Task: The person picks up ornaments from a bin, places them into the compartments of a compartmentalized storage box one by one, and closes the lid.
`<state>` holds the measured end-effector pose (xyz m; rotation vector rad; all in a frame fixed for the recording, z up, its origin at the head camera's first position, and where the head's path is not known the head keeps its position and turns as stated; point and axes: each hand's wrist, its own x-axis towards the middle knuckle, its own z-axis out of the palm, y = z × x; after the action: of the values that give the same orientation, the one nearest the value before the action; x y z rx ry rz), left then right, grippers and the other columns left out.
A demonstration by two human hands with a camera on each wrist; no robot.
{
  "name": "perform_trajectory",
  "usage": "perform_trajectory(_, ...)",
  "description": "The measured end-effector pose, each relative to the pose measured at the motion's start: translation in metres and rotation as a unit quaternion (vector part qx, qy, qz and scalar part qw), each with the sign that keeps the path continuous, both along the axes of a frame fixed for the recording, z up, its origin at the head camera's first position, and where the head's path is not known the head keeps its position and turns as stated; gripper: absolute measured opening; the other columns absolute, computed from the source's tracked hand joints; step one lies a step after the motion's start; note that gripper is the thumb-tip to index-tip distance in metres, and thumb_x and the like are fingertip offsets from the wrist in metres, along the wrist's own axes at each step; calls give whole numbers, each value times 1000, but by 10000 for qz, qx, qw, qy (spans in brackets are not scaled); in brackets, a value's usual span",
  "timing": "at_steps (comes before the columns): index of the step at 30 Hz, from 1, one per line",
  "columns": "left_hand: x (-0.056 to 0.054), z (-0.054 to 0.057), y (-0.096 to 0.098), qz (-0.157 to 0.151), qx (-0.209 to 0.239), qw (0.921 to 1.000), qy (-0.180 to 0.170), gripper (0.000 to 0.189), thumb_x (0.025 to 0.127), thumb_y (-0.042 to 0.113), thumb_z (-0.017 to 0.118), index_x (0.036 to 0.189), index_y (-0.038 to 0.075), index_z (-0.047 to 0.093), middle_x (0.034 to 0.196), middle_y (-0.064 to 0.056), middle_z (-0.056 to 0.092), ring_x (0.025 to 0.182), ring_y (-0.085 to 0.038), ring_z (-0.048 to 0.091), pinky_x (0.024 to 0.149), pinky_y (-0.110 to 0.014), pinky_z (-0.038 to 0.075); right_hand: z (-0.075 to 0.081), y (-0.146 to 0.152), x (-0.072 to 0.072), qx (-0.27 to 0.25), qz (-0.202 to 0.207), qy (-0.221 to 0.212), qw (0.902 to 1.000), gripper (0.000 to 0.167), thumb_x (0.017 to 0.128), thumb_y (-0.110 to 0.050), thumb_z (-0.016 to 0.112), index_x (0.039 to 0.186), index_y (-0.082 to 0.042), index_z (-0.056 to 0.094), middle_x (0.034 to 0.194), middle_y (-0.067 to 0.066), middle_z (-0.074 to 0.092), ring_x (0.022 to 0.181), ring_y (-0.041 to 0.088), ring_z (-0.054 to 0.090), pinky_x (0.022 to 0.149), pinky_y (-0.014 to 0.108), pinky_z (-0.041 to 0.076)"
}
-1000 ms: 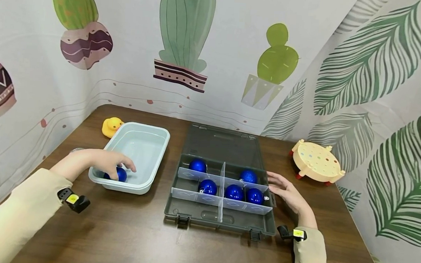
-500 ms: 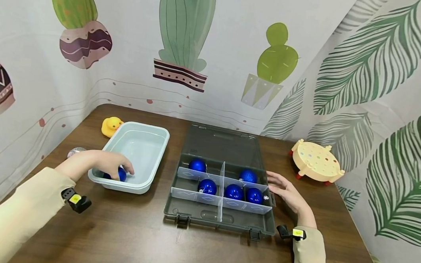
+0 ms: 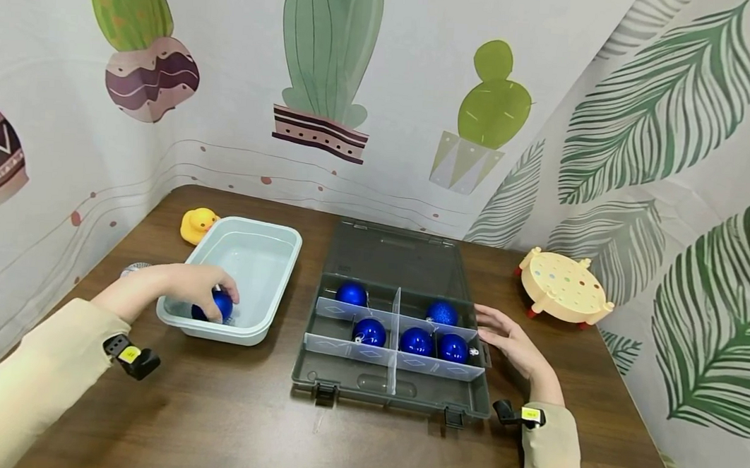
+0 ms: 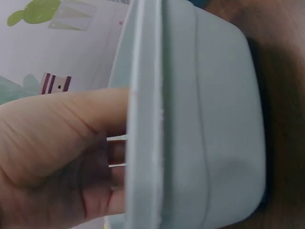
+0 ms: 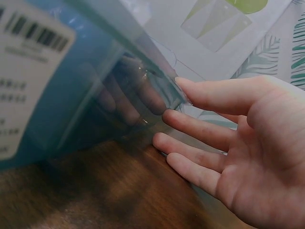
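Inside the near end of the pale blue basin (image 3: 281,278), my left hand (image 3: 194,287) grips a shiny blue bauble (image 3: 221,304) between thumb and fingers. From the left wrist the hand (image 4: 57,152) reaches over the basin's rim (image 4: 145,114), which hides the fingertips and the bauble. A dark see-through divided box (image 3: 342,368) lies with its lid laid back, and several blue baubles (image 3: 417,341) sit in its back and middle compartments. My right hand (image 3: 515,344) touches the box's right side; in the right wrist view its fingers (image 5: 200,126) are fairly straight against the wall.
A yellow rubber duck (image 3: 198,225) stands behind the basin's left side. Partly hidden by the left forearm is a small clear or silvery round thing (image 3: 135,269). A cream toy table (image 3: 565,286) with red-tipped legs stands at the back right.
My left fingers have closed around the bauble, which has shifted a little to the right and upward and shows more. The right hand and the box have stayed put.
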<state>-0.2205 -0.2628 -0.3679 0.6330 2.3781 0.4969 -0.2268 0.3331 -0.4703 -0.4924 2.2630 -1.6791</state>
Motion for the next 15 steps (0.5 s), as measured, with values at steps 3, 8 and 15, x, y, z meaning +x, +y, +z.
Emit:
perform_trajectory(3, 0, 5, 1, 68, 237, 9992, 327, 46, 82, 32, 77, 116, 4, 66, 115, -10, 66, 104, -26, 57, 91, -51, 51, 0, 0, 0, 20, 2, 9, 10000, 53, 99, -7, 51, 146, 8, 30, 138, 41, 38, 107, 1, 60, 91, 16, 48)
perform_trajectory(8, -1, 14, 7, 204, 626, 9887, 1348, 47, 81, 37, 78, 115, 6, 68, 113, -10, 69, 103, -27, 62, 87, -48, 53, 0, 1, 0, 58, -8, 21, 10000, 53, 99, -7, 51, 146, 8, 30, 136, 34, 44, 107, 1, 61, 91, 16, 48)
perform_trajectory(15, 1, 19, 22, 366, 1388, 9565, 2538, 42, 78, 31, 81, 114, 11, 70, 113, -5, 70, 104, -27, 62, 85, -47, 53, -1, 2, -1, 14, -1, -4, 10000, 53, 99, -7, 52, 146, 6, 32, 129, 6, 55, 108, 3, 61, 92, 17, 49)
